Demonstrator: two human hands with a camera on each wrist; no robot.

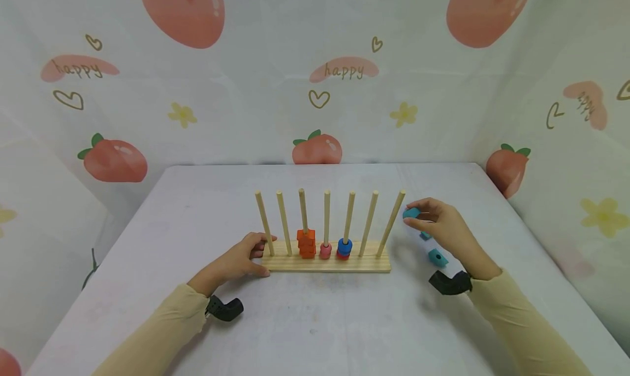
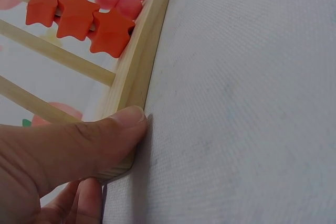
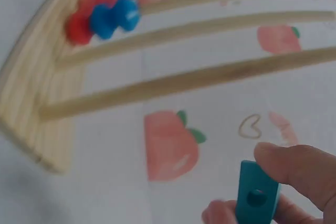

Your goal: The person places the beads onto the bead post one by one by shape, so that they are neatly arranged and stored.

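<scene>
My left hand grips the left end of a wooden peg board, its thumb along the front edge in the left wrist view. Several upright pegs stand on the board. Stacked orange star beads sit on the third peg from the left, pink beads on the fourth, and a blue bead above a red one on the fifth. Off the board's right end, my right hand pinches a teal block in the air near the last peg. A round hole shows in the block.
Two more teal pieces lie on the white table to the right of the board: one holed block below my right hand, and another piece partly hidden by it. Behind the table hangs a printed cloth.
</scene>
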